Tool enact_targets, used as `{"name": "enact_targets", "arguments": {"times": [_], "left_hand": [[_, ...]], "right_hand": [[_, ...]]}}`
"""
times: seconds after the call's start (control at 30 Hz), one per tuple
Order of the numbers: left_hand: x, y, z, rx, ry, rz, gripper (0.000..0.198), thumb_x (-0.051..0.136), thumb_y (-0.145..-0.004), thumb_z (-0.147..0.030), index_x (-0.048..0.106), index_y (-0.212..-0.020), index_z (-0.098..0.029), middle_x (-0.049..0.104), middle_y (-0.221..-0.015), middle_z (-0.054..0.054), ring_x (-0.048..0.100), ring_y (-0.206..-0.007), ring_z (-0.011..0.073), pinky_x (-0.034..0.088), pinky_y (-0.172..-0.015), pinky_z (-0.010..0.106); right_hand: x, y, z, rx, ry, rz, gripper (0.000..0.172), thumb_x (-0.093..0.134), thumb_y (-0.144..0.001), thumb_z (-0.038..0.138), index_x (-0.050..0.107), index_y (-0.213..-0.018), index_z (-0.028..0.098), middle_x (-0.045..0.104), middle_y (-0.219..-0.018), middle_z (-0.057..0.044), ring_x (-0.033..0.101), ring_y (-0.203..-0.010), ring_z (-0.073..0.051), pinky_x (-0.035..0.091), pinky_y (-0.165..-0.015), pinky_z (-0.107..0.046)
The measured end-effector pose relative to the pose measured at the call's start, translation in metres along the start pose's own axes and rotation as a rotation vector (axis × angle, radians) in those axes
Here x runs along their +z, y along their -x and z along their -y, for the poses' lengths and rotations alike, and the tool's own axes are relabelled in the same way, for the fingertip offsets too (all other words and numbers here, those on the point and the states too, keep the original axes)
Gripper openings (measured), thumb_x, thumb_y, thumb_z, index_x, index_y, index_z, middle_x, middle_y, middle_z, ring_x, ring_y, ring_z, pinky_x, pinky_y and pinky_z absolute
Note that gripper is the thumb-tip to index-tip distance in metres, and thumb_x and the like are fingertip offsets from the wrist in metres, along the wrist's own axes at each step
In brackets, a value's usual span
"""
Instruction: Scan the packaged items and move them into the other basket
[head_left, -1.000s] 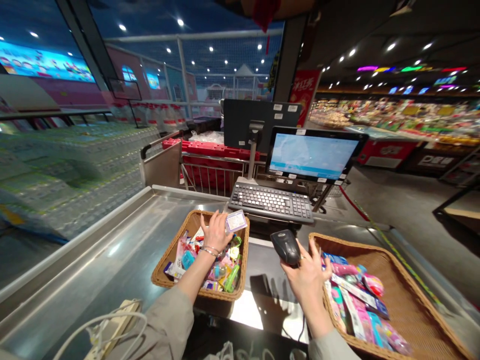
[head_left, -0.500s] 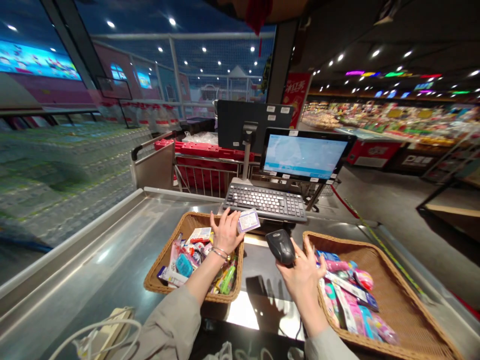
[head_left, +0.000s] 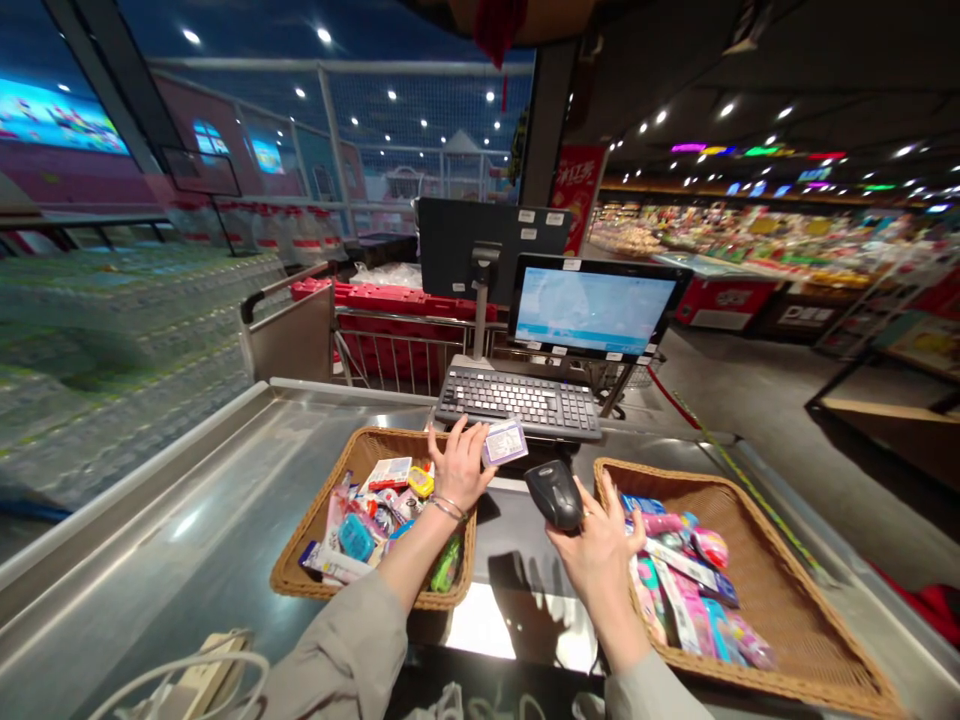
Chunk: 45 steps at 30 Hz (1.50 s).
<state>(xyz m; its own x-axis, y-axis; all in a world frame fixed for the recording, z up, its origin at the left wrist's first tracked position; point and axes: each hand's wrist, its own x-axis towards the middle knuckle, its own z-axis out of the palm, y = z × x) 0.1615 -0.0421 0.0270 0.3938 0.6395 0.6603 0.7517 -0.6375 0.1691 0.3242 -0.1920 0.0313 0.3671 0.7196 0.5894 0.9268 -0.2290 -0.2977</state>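
Note:
My left hand (head_left: 459, 468) grips a small white-and-purple packet (head_left: 505, 442) by its left end, with a printed label facing up. It hovers over the right side of a wicker basket (head_left: 289, 578) full of small packaged goods. In my right hand (head_left: 600, 545) is a black barcode scanner (head_left: 553, 492), its head pointing left toward the packet. Packet and scanner are a short gap apart. Beside my right hand stands a second, larger wicker basket (head_left: 802, 600), with several toothbrush-like packs (head_left: 694, 570) lying in its left part.
Behind my hands lies a black keyboard (head_left: 517, 400), with a lit screen (head_left: 592, 310) beyond it. The metal counter (head_left: 217, 500) has a raised edge. A pale box with a white cable (head_left: 210, 670) rests at lower left. A shopping cart (head_left: 397, 345) stands behind the counter.
My left hand has moved the packet slightly right, nearer the scanner and away from the left basket. My right hand keeps its hold on the scanner. The whole view has shifted a little.

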Motion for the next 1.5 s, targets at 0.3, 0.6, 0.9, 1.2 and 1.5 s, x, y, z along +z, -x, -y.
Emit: {"name": "enact_targets", "arguments": {"times": [0.3, 0.6, 0.9, 1.2, 1.5], "left_hand": [[0.002, -0.001, -0.003, 0.010, -0.008, 0.016, 0.065, 0.067, -0.076, -0.036, 0.048, -0.136, -0.022, 0.061, -0.129, 0.013, 0.041, -0.134, 0.0345, -0.002, -0.114, 0.064], [0.007, -0.003, -0.005, 0.029, 0.007, 0.009, 0.064, 0.066, -0.077, -0.036, 0.048, -0.136, -0.020, 0.060, -0.131, 0.012, 0.041, -0.134, 0.0327, -0.004, -0.116, 0.062], [0.010, -0.006, -0.010, 0.037, 0.034, 0.011, 0.065, 0.067, -0.076, -0.036, 0.048, -0.136, -0.020, 0.060, -0.131, 0.012, 0.040, -0.135, 0.0323, -0.004, -0.116, 0.062], [0.014, -0.011, -0.027, 0.077, 0.069, 0.019, 0.063, 0.068, -0.075, -0.036, 0.050, -0.134, -0.021, 0.061, -0.130, 0.012, 0.040, -0.134, 0.0340, -0.003, -0.115, 0.064], [0.020, -0.017, -0.057, 0.154, 0.110, 0.052, 0.065, 0.068, -0.075, -0.039, 0.049, -0.135, -0.021, 0.060, -0.131, 0.011, 0.039, -0.135, 0.0339, -0.003, -0.115, 0.064]], "right_hand": [[-0.003, 0.001, 0.000, 0.003, -0.002, 0.047, 0.019, 0.056, -0.076, 0.035, 0.071, -0.087, 0.028, 0.067, -0.117, -0.001, 0.037, -0.133, -0.030, 0.008, -0.106, -0.056], [-0.005, 0.002, -0.004, -0.032, -0.008, 0.045, 0.025, 0.055, -0.076, 0.034, 0.070, -0.096, 0.028, 0.067, -0.117, -0.003, 0.036, -0.133, -0.031, 0.009, -0.105, -0.055], [-0.005, 0.004, -0.010, -0.027, 0.046, 0.023, 0.027, 0.054, -0.077, 0.037, 0.070, -0.098, 0.029, 0.066, -0.120, -0.003, 0.037, -0.132, -0.031, 0.010, -0.104, -0.055], [-0.012, 0.006, -0.024, 0.035, 0.171, -0.112, 0.024, 0.053, -0.078, 0.039, 0.070, -0.089, 0.024, 0.064, -0.123, -0.007, 0.030, -0.136, -0.032, 0.017, -0.103, -0.055], [-0.023, 0.015, -0.044, 0.110, 0.218, -0.177, 0.030, 0.053, -0.080, 0.045, 0.069, -0.091, 0.021, 0.064, -0.122, -0.012, 0.033, -0.134, -0.036, 0.016, -0.101, -0.057]]}}
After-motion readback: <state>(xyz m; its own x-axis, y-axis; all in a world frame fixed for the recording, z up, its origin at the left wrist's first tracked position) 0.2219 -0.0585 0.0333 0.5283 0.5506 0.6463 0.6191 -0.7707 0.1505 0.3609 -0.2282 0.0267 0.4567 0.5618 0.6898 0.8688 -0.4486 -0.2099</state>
